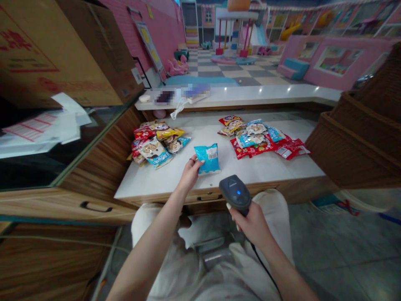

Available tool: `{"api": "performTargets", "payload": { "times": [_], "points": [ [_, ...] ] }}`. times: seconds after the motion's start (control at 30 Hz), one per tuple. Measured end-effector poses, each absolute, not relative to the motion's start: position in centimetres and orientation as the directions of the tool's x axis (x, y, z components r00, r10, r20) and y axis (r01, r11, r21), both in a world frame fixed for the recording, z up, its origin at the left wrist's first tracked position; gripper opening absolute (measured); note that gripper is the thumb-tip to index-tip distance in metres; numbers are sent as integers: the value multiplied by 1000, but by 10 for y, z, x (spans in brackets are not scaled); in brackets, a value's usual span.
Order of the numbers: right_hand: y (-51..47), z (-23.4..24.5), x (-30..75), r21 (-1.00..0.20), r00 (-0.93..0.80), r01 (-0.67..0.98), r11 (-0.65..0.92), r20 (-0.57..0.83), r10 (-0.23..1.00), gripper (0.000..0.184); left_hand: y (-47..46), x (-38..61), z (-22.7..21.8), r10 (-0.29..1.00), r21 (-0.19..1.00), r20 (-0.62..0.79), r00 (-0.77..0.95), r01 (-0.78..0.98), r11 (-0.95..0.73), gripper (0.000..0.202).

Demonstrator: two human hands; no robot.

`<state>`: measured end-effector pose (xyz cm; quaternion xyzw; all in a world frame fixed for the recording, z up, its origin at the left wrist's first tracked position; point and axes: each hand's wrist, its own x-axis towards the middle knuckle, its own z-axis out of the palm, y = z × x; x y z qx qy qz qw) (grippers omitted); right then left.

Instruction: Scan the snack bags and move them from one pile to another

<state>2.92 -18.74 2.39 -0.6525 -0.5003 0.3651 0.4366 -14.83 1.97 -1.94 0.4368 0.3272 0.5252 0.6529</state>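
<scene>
I've got L hand half open, fingertips on light-blue foil snack packet; R hand gripping black corded barcode scanner, just off white counter top.

The white counter top has a wood front with drawers. Two piles of snack bags lie on it. One pile is near the left edge. The other pile is near the right edge and has many red bags. A blue bag lies alone between the piles, near the front edge. At the back is a higher white shelf. A white cord hangs off it, and the things beside the cord are too blurry to tell.
</scene>
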Motion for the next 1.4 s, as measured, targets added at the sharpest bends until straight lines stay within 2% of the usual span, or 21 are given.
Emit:
{"api": "performTargets", "payload": {
  "times": [0.17, 0.4, 0.7, 0.97, 1.27, 1.33, 1.4],
  "points": [
    [-184, 26, 26, -935, 234, 338, -111, -31, 972, 29, 25, -146, -32, 972, 924, 34, 234, -377, 58, 62],
    [-176, 29, 23, -935, 245, 340, -97, -11, 969, 30, 23, -146, -28, 977, 919, 16, 214, -389, 70, 64],
    [-175, 35, 21, -931, 244, 354, -93, -4, 970, 32, 29, -148, -36, 984, 960, 40, 176, -281, 11, 58],
    [-177, 30, 21, -945, 259, 315, -91, -6, 966, 31, 25, -148, -33, 967, 940, 12, 254, -332, 75, 63],
    [-181, 23, 27, -948, 239, 309, -83, -7, 971, 31, 23, -144, -19, 977, 953, 8, 211, -297, 57, 61],
    [-182, 20, 29, -946, 245, 315, -76, 4, 969, 33, 24, -149, -8, 980, 967, 32, 196, -253, 19, 59],
    [-183, 19, 31, -943, 251, 322, -78, 5, 968, 36, 23, -162, 4, 986, 978, 114, 124, -187, -89, 55]
  ]
}}
